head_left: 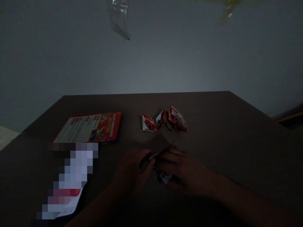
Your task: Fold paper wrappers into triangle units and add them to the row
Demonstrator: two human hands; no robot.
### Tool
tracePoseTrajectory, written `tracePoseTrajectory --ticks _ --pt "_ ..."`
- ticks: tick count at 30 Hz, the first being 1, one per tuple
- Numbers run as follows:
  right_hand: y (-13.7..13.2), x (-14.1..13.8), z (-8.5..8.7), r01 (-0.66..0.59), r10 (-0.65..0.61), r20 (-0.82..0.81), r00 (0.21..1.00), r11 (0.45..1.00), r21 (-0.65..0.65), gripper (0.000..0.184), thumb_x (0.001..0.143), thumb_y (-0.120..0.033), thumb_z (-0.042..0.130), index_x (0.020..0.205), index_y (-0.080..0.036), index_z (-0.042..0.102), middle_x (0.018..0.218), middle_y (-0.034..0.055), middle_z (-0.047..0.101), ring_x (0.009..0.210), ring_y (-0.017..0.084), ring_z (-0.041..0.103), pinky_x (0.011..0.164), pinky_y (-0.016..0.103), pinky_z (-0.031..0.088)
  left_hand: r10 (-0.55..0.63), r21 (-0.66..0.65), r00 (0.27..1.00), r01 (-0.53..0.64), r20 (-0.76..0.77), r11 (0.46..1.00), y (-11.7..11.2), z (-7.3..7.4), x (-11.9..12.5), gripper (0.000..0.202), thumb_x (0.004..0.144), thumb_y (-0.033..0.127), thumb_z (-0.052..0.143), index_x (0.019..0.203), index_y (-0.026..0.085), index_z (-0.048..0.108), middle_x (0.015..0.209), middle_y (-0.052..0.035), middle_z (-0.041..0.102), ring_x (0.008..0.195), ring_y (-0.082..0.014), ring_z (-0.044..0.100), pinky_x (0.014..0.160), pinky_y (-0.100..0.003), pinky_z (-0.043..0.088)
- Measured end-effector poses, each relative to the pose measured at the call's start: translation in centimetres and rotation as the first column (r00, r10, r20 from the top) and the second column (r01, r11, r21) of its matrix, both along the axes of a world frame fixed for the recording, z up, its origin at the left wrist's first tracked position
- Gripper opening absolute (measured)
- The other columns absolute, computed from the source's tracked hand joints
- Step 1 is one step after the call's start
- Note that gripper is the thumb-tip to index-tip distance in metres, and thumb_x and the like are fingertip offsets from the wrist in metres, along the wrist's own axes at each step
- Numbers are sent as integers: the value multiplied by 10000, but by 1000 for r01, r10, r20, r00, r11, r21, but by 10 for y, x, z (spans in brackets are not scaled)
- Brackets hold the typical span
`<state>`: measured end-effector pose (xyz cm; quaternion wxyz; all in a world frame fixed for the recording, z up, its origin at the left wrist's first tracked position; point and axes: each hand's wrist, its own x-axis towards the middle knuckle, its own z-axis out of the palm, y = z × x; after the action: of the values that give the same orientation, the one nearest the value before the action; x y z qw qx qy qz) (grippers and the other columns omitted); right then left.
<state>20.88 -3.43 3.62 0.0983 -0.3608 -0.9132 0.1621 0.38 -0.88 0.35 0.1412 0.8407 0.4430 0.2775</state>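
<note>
In the dim light both hands are on a piece of folded printed paper (165, 177) low over the dark wooden table (208, 119). My left hand (133, 170) pinches its left side between thumb and fingers. My right hand (187, 171) is curled over the right side, its fingers closed on the paper. A dark flap rises beyond the fingers, and a printed corner shows below the right hand. Much of the paper is hidden by the hands. Just past them stand folded red-and-white printed paper pieces (177, 119), zigzag in shape and apart from both hands.
A red-and-white printed booklet or flat box (94, 127) lies at the left. In front of it is a lit, pixelated screen-like device (71, 206). Clear plastic (120, 19) hangs on the pale wall (153, 56) behind the table.
</note>
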Motion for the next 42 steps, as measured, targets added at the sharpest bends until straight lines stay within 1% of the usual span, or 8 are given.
tracePoseTrajectory --ticks 3,6,9,13,19,24,33,42 --pt "0 1 -2 25 -25 -8 1000 1000 5 366 819 -279 571 1173 -188 549 1197 94 558 1155 241 448 1002 411 346 15 60 997 -20 81 998 -3 3 -1 114 798 187 548 908 181 581 765 -20 635 693 -161 596 647 -273 461" --pt "-1 2 -4 61 -60 -8 998 998 14 411 806 -267 588 1206 -194 531 1237 93 542 1180 247 438 1004 416 350 -38 96 995 29 88 995 -7 7 -2 75 801 180 538 849 185 596 646 10 601 583 -133 570 575 -242 430" --pt "-2 3 -6 90 -90 11 996 996 16 454 809 -274 585 1249 -199 502 1266 89 528 1188 254 435 1009 424 346 -129 25 992 129 -11 991 -10 7 -1 110 817 178 518 834 196 625 620 12 626 545 -124 576 545 -233 410" --pt "-2 3 -8 105 -105 9 994 994 18 450 835 -282 551 1272 -202 483 1257 81 535 1176 254 441 1003 424 353 -212 -136 965 192 -151 972 -11 6 0 195 866 202 458 958 205 630 720 -10 694 606 -148 637 575 -252 443" --pt "-2 2 -7 106 -106 5 994 994 27 444 833 -284 563 1264 -200 491 1240 79 545 1160 247 452 993 411 365 -219 -215 902 145 -371 966 -12 13 4 301 878 222 407 1124 187 577 813 -71 721 663 -217 679 595 -315 489" --pt "-2 1 -6 111 -111 19 994 993 28 388 836 -287 556 1213 -197 528 1226 87 551 1148 253 461 988 427 370 -173 -190 855 90 -490 978 -13 18 5 318 885 247 392 1142 182 569 769 -83 722 632 -230 678 569 -321 486" --pt "-2 1 -9 107 -107 0 994 993 44 407 836 -278 551 1233 -193 515 1228 96 549 1163 255 453 991 439 364 -167 -158 859 102 -484 982 -13 14 5 306 876 232 388 1102 189 591 726 -75 719 577 -242 669 522 -327 470" --pt "-2 2 -8 97 -99 44 994 994 44 413 853 -297 537 1249 -181 513 1256 99 531 1191 266 432 1008 439 355 -179 -179 866 106 -467 978 -12 16 5 259 876 238 399 1036 198 599 749 -62 720 604 -222 671 536 -304 459"
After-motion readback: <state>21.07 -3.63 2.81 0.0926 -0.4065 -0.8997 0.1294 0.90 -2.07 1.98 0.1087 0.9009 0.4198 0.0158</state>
